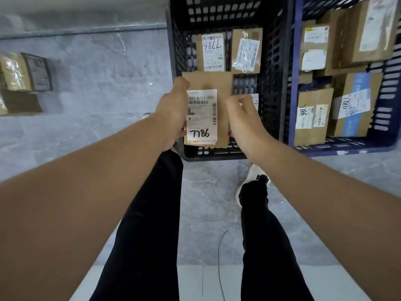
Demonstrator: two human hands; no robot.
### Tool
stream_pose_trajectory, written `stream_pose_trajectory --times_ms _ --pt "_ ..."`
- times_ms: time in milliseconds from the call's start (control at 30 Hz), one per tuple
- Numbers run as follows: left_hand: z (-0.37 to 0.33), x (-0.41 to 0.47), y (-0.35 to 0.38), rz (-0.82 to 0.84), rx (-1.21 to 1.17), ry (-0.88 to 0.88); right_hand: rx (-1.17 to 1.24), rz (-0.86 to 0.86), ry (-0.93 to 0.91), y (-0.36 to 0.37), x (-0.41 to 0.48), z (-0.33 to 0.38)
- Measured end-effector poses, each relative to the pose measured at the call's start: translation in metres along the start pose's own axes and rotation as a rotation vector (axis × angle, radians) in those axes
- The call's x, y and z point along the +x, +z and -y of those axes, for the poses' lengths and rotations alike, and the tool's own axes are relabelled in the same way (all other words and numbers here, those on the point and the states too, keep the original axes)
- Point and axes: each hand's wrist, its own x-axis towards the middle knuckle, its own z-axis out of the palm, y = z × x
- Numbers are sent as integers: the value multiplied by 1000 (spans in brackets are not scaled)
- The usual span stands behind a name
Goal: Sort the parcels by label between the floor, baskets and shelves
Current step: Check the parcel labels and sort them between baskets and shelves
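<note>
A flat brown cardboard parcel [221, 92] with a white label marked 7786 hangs over the near part of the black basket [271, 83]. My left hand [173, 111] grips its left edge, thumb up along the side. At the parcel's right edge my right hand [243, 118] holds on with curled fingers. Two more brown parcels [213, 52] lie at the far end of the black basket, one also marked 7786. Part of another label shows behind my right hand.
A blue basket [291, 105] stands right of the black one, filled with several brown parcels [312, 118], some marked 7786. Boxes [23, 77] lie on the grey floor at the far left. My legs and shoes stand just before the baskets. A thin cable [219, 257] lies on the floor.
</note>
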Motion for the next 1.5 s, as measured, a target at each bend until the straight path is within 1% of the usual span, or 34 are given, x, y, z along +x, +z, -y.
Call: stream_pose_trajectory --times_ms 167,333,467,600,833,933,1100,1267,1367,1500 --pt "16 46 12 23 24 6 -21 -20 66 15 44 -27" --pt "38 90 30 55 20 33 -44 -32 49 28 86 -52" --pt "58 124 44 52 -112 23 -32 -36 40 44 120 -69" --pt "77 156 58 91 -251 21 -31 -58 50 52 144 -84" --pt "92 205 77 78 -303 -2 -32 -93 87 57 183 -111" --pt "94 221 82 67 -321 3 -23 -69 68 61 200 -123" --pt "96 229 86 84 -316 -2 3 -72 78 63 216 -137" --pt "94 221 85 95 -290 34 80 -92 89 59 199 -126" --pt "87 202 83 125 -267 66 62 -109 62 58 182 -112" --pt "70 165 77 178 -249 109 164 -98 51 52 156 -92"
